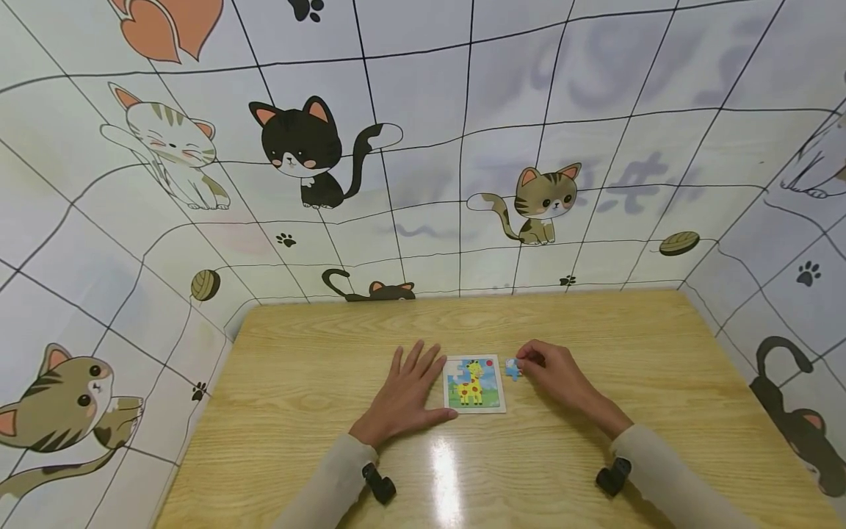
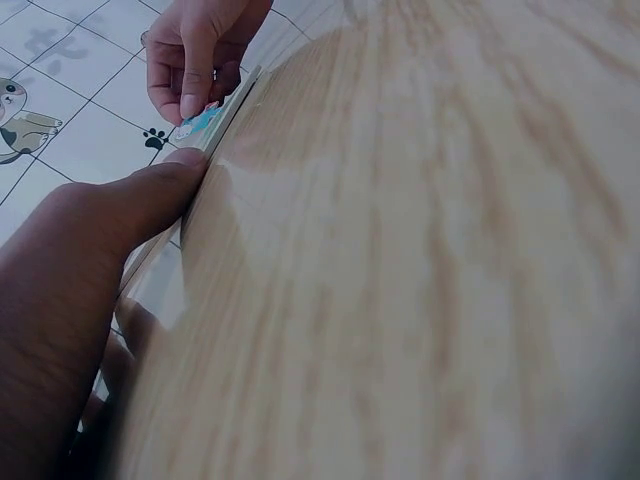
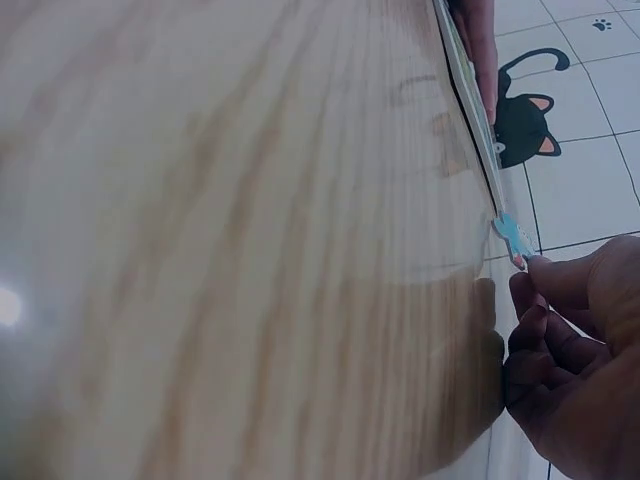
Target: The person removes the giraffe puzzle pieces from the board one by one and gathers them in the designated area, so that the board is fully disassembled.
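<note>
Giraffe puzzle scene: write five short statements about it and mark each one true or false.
1. The right hand pinches a small blue puzzle piece. True.
2. The left hand lies flat on the table with its thumb against the puzzle board. True.
3. The board shows an elephant. False: it shows a yellow giraffe with spots.
4. The loose piece is held at the board's left edge. False: it is at the upper right corner of the board, beside the right hand.
5. The left hand lifts the board clear off the table. False: the board lies flat on the wooden table.
</note>
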Demonstrator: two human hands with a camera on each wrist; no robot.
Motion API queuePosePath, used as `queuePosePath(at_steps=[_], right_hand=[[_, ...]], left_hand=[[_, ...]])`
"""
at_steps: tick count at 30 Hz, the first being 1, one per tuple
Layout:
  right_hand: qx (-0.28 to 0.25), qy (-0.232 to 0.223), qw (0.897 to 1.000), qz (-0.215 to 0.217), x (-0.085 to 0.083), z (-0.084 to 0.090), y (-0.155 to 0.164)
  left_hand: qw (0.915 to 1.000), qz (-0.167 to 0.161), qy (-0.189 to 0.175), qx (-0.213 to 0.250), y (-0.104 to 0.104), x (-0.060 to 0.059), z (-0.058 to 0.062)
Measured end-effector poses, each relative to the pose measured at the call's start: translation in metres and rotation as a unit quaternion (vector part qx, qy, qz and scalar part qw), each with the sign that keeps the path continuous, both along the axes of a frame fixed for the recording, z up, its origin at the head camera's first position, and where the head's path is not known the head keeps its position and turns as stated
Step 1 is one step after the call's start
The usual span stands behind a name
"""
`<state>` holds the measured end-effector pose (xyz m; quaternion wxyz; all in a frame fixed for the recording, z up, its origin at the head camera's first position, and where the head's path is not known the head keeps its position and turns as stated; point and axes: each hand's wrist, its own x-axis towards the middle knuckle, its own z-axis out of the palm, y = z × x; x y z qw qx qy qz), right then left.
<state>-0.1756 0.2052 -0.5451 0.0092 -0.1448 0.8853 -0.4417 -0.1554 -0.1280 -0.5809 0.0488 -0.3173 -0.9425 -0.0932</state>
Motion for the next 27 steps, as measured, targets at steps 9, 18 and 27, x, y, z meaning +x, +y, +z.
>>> queuePosePath(at_steps=[9,18,27], right_hand=[[0.049,0.030,0.998,0.013,-0.0057,-0.0050,0.0028],[0.080,0.045,0.995,0.026,-0.0067,-0.0041,0.0036],[0.071,0.048,0.996,0.010,-0.0070,-0.0054,0.0022]], left_hand=[[1.0000,-0.001,0.002,0.000,0.0000,0.0002,0.0009],[1.0000,-0.004,-0.001,0.009,0.0003,0.0011,0.0010],[1.0000,-0.002,-0.003,0.007,0.0004,0.0008,0.0014]])
